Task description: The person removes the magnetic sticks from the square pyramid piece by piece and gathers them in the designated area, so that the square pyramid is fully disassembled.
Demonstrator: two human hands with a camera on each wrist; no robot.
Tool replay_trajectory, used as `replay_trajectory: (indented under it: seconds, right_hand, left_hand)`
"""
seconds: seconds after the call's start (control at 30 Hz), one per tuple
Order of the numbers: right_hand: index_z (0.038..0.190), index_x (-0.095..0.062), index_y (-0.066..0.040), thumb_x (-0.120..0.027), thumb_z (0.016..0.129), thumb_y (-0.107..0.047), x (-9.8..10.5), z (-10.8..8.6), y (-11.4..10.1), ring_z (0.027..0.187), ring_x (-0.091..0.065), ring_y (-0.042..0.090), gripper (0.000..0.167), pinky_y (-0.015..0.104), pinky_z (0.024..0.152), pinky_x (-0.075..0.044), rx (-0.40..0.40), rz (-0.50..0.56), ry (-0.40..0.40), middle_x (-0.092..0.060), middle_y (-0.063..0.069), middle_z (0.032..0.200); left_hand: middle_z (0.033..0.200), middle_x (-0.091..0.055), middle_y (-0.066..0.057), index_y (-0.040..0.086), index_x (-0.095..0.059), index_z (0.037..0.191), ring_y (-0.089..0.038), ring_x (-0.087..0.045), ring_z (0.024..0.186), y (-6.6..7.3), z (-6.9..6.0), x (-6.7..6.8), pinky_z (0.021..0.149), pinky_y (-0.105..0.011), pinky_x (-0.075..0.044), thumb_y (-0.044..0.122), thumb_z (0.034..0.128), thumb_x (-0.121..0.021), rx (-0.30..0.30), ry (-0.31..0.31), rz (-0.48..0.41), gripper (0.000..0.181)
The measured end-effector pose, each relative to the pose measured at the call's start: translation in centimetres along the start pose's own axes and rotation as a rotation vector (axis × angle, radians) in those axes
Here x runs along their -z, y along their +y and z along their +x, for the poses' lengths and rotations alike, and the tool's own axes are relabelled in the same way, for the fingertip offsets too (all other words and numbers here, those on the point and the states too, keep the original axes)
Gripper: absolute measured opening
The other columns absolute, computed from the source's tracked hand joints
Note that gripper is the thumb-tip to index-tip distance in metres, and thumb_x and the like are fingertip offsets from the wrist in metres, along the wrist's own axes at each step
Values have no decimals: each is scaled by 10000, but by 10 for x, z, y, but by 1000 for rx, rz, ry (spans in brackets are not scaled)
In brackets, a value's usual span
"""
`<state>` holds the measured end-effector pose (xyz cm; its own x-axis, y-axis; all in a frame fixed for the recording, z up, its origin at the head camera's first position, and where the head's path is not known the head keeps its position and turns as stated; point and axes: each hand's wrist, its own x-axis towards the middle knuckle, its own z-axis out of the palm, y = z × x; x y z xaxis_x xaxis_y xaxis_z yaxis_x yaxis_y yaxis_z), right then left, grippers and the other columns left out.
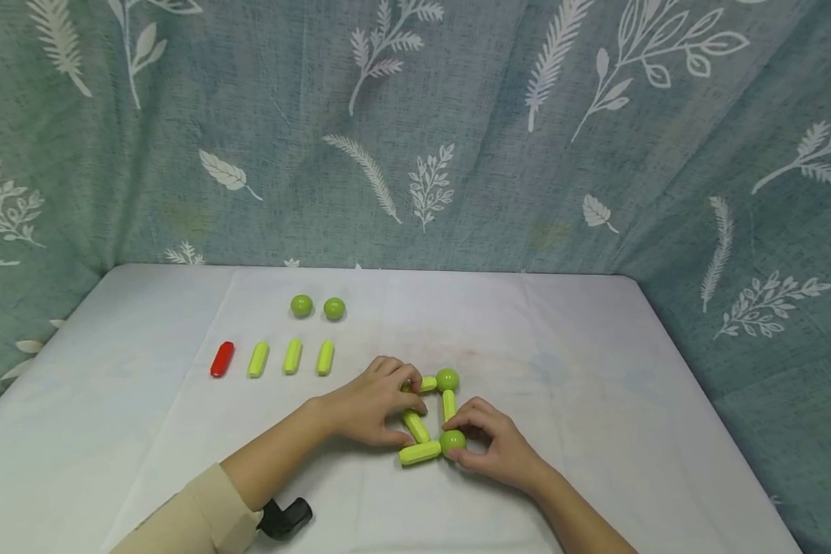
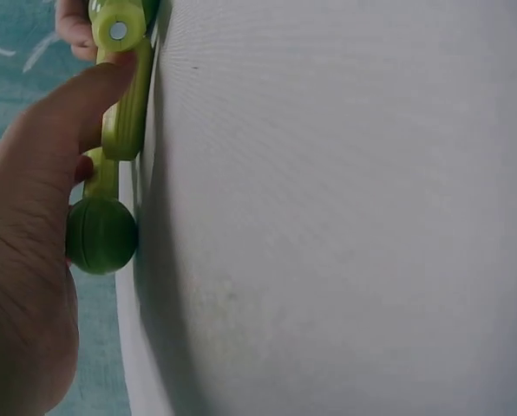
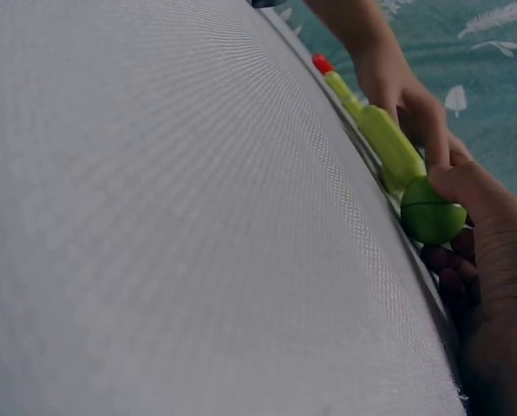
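Yellow-green rods and green balls form a small frame on the table. My right hand point(image 1: 495, 446) pinches the near-right ball point(image 1: 453, 441) between thumb and fingers. From that ball a rod point(image 1: 419, 453) points left and another rod point(image 1: 448, 405) runs back to the far-right ball point(image 1: 447, 379). A short rod point(image 1: 428, 383) extends from there under the left fingers. My left hand point(image 1: 372, 404) grips the left-side rod point(image 1: 415, 425), its thumb near the rod's front end. The left wrist view shows a green ball point(image 2: 102, 236) by the left palm and a silver disc point(image 2: 118, 31) on one rod end.
Two loose green balls point(image 1: 302, 305) lie at the back left. In front of them are a red rod point(image 1: 222, 359) and several yellow-green rods point(image 1: 292, 357) in a row. A black object point(image 1: 286, 518) sits by the left sleeve. Patterned cloth point(image 1: 388, 131) hangs behind the white table point(image 1: 595, 385).
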<state>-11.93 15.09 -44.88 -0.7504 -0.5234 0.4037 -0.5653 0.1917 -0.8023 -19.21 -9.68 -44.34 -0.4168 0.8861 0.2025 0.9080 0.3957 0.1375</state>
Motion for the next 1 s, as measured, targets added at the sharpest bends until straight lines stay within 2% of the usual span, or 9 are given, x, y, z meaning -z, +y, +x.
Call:
replay_trajectory:
  seconds: [0.23, 0.33, 0.5, 0.6, 0.67, 0.73, 0.83, 0.9, 1.0]
  right_hand:
    - [977, -636, 20, -727, 741, 77, -1, 0, 2, 761, -539, 218, 258, 290, 642, -501, 47, 3, 5, -556, 137, 906]
    - [981, -641, 29, -728, 746, 73, -2, 0, 2, 767, -544, 219, 255, 288, 648, -504, 33, 16, -2, -559, 143, 910]
    - [982, -642, 34, -729, 741, 76, -1, 0, 0, 761, -535, 223, 260, 283, 643, -494, 37, 8, -1, -558, 143, 907]
    - [981, -638, 34, -725, 740, 84, -1, 1, 0, 753, -526, 230, 261, 287, 636, -488, 56, 1, 0, -554, 144, 901]
    - [980, -638, 35, -725, 740, 84, -1, 1, 0, 752, -523, 227, 260, 290, 635, -485, 58, 1, 1, -555, 145, 899]
    - [980, -640, 36, -726, 741, 81, -1, 1, -1, 754, -521, 218, 258, 289, 636, -483, 49, 4, 0, -556, 145, 899]
    - [978, -640, 38, -728, 737, 84, -1, 1, -1, 758, -521, 217, 261, 294, 637, -484, 49, 6, 3, -557, 146, 899]
    - [977, -638, 37, -727, 733, 90, -1, 0, 0, 759, -522, 222, 265, 296, 638, -484, 57, 7, 4, -555, 146, 900]
    - [976, -635, 38, -728, 727, 97, -1, 0, 1, 761, -524, 228, 272, 296, 640, -487, 67, 8, 7, -553, 147, 901]
  left_hand:
    - [1029, -575, 95, 263, -691, 1116, -123, -440, 988, 1, -5, -1, 910, -357, -330, 403, 856, -669, -99, 39, 12, 296]
    - [955, -590, 105, 244, -705, 1051, -109, -466, 943, 3, -9, 1, 875, -320, -357, 357, 852, -686, -120, 69, 60, 229]
    - [960, -618, 84, 205, -670, 1135, -120, -501, 918, 7, -23, 4, 823, -298, -401, 349, 839, -700, -123, 150, 155, 331]
    - [961, -632, 81, 180, -620, 1232, -109, -513, 880, 10, -32, 6, 784, -290, -422, 347, 841, -693, -87, 153, 123, 431]
    - [992, -647, 75, 161, -587, 1278, -85, -539, 878, 11, -38, 8, 784, -285, -449, 324, 846, -685, -31, 125, 34, 472]
    - [928, -635, 98, 167, -566, 1305, -48, -521, 790, 12, -45, 9, 724, -249, -450, 292, 857, -663, 34, 73, -62, 475]
    - [914, -637, 145, 198, -600, 1267, 3, -464, 689, 11, -54, 11, 651, -191, -420, 241, 852, -642, 125, -15, -177, 419]
    - [848, -598, 194, 240, -635, 1209, 13, -381, 633, 10, -59, 12, 611, -163, -356, 238, 846, -635, 181, -73, -207, 364]
    - [775, -561, 218, 266, -666, 1124, 33, -380, 618, 9, -65, 14, 598, -153, -341, 262, 842, -653, 253, -122, -260, 283]
